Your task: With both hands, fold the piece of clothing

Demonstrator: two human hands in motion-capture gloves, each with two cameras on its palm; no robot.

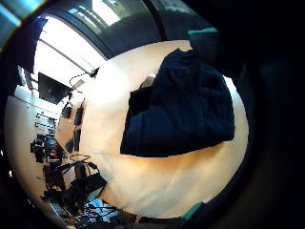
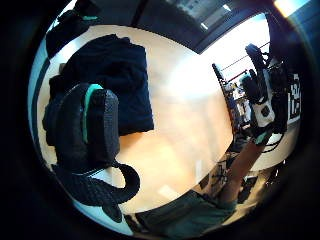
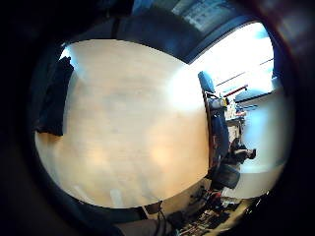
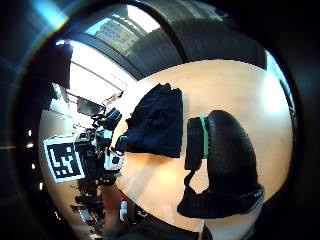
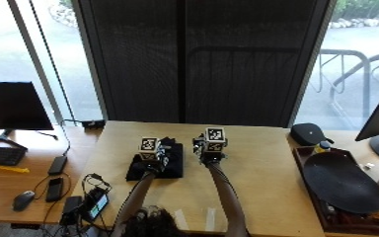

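Clothing (image 5: 155, 168), a dark navy piece already folded into a compact rectangle, lies flat on the light wooden desk (image 5: 262, 168) toward its left half, partly hidden in the outside view by the left hand (image 5: 154, 159) above it. That hand's fingers are too small there to read, and its palm views show only one curled gloved digit (image 2: 92, 125) close to the lens, with the garment (image 2: 117, 75) lying beyond it on the desk; whether the left hand is open or closed I cannot tell, though it appears to hold no cloth. The right hand (image 5: 207, 149) hovers over bare desk just beside the garment's right edge, apart from it. In the left thumb side view a hand (image 2: 262, 95), probably the right, is raised with fingers straight and spread, gripping nothing. The right thumb side view shows the whole folded garment (image 4: 155, 127) with desk surface visible on every side.

Open desk runs wide to the right of the hands up to a dark tray (image 5: 340, 182) at the far right edge. A cluster of cables and a device (image 5: 91, 202) sits at the near left corner, close to the garment's left side.
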